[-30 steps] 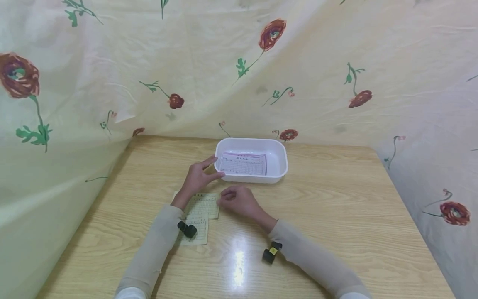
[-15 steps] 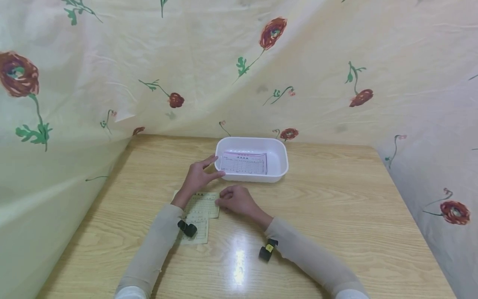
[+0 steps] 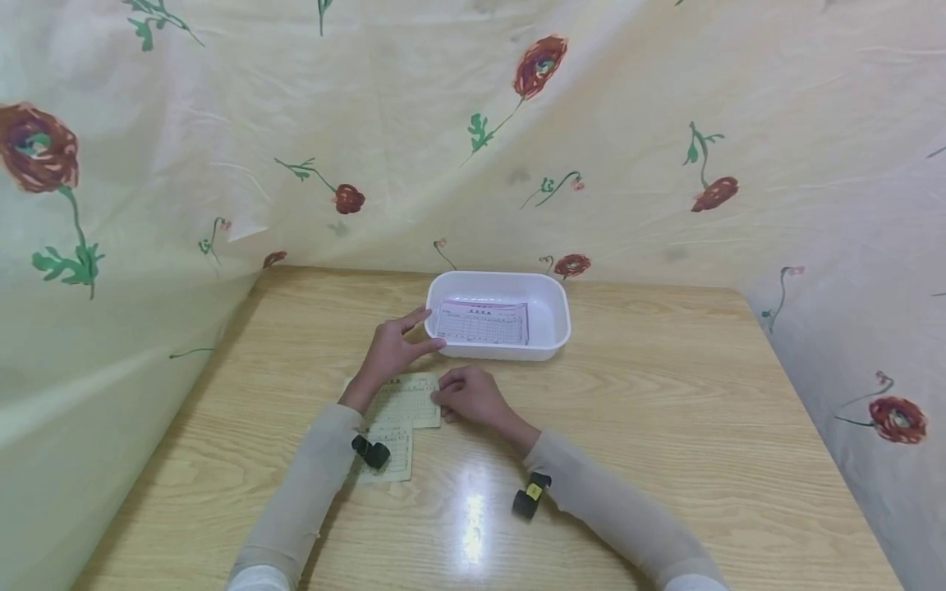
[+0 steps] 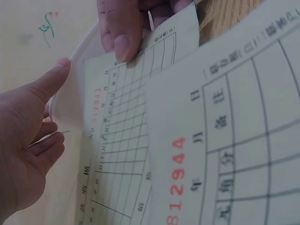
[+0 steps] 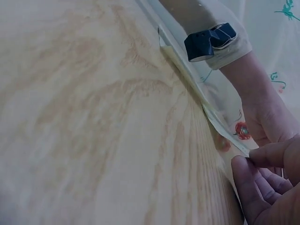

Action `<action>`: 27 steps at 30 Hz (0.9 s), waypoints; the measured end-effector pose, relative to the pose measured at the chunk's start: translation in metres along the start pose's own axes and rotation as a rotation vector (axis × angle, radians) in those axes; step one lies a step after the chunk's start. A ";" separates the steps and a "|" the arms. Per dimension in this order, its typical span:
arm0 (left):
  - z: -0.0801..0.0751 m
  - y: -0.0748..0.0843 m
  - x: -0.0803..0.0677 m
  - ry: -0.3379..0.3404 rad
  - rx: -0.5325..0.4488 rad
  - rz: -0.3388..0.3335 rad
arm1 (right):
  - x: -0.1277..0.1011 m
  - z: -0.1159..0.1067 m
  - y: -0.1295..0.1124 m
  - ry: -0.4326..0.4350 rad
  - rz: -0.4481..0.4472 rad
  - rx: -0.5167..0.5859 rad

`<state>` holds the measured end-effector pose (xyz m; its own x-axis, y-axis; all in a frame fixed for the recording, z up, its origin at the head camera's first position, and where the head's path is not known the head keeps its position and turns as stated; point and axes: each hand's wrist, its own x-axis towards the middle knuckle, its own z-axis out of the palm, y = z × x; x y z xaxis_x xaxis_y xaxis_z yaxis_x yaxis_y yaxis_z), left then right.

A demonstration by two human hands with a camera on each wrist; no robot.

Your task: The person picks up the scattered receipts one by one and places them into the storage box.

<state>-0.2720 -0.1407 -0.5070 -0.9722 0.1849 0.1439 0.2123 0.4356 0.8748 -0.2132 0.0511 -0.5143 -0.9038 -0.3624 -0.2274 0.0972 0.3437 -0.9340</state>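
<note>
My left hand (image 3: 388, 349) grips the near left corner of a white plastic tray (image 3: 548, 320), thumb at the rim. My right hand (image 3: 471, 396) pinches the right edge of a pale yellow printed form slip (image 3: 414, 402), just in front of the tray. The slip's right edge is lifted in the right wrist view. A second yellow slip (image 3: 395, 451) lies nearer, partly under the left forearm; both bear red numbers in the left wrist view. Inside the tray, purplish printed slips (image 3: 484, 324) lie toward its left side.
The wooden table (image 3: 665, 410) runs back to a flower-printed cloth (image 3: 414, 123) hanging behind and on both sides. Black cameras are strapped to the left wrist (image 3: 371, 452) and right wrist (image 3: 530, 495).
The pinched yellow slip has shifted slightly right and away, sliding relative to the nearer slip. My left hand and the tray have stayed put.
</note>
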 end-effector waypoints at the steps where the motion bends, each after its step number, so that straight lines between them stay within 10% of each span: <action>1: 0.000 0.000 0.000 0.001 0.002 0.001 | 0.000 0.000 0.000 0.005 0.004 0.017; 27: -0.001 0.002 0.000 -0.009 -0.004 -0.013 | -0.017 -0.034 0.013 0.166 0.078 0.042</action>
<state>-0.2714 -0.1403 -0.5049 -0.9739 0.1872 0.1285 0.1993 0.4344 0.8784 -0.2111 0.0914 -0.5128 -0.9489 -0.1868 -0.2542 0.1840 0.3271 -0.9269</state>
